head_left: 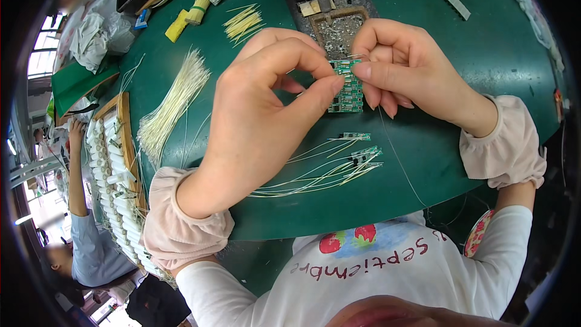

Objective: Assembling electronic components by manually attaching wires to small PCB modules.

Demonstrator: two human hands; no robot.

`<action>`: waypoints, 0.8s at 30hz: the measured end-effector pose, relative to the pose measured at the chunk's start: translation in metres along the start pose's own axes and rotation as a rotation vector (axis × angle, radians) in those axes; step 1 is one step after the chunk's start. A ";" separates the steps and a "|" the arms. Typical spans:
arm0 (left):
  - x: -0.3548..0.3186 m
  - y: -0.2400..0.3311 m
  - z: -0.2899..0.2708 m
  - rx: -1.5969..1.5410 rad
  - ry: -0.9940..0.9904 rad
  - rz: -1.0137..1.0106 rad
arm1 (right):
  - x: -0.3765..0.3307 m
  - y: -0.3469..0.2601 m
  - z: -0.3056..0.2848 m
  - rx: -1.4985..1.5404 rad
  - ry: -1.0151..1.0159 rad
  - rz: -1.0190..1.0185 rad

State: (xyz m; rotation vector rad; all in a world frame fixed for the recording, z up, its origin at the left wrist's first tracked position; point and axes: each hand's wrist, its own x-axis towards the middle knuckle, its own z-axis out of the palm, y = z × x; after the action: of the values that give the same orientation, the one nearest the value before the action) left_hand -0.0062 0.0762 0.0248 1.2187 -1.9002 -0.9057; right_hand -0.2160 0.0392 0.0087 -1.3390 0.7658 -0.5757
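circuit board [350,95], right grip [417,72] closed on it, left grip [251,97] pinched, contents unclear, wire bundle [174,108] leftward, wired boards [367,154] nearer

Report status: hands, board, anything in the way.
Left hand at green circuit board, partly covering it. Right hand gripping its edge. Wired boards lie apart, nearby.

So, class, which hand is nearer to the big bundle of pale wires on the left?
Left. The left hand is to the right of the wire bundle, apart from it; the right hand is farther right, at the green circuit board's right edge.
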 end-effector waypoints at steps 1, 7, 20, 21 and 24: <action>0.000 -0.002 0.003 -0.037 0.012 0.003 | -0.001 0.000 0.000 -0.001 -0.007 -0.009; 0.000 0.004 0.008 -0.298 -0.008 -0.187 | -0.002 0.000 0.000 -0.005 -0.016 -0.005; -0.002 0.008 0.011 -0.268 0.031 -0.189 | 0.003 -0.002 -0.006 -0.179 -0.059 0.021; -0.002 0.007 0.010 -0.268 0.031 -0.189 | 0.003 -0.004 -0.006 -0.180 -0.060 0.021; 0.001 0.003 0.006 -0.289 0.059 -0.161 | 0.005 -0.012 -0.007 -0.100 -0.024 0.067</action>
State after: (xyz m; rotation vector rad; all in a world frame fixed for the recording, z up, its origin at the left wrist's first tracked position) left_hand -0.0129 0.0771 0.0247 1.2182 -1.5768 -1.1716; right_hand -0.2174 0.0295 0.0190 -1.4041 0.8258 -0.4728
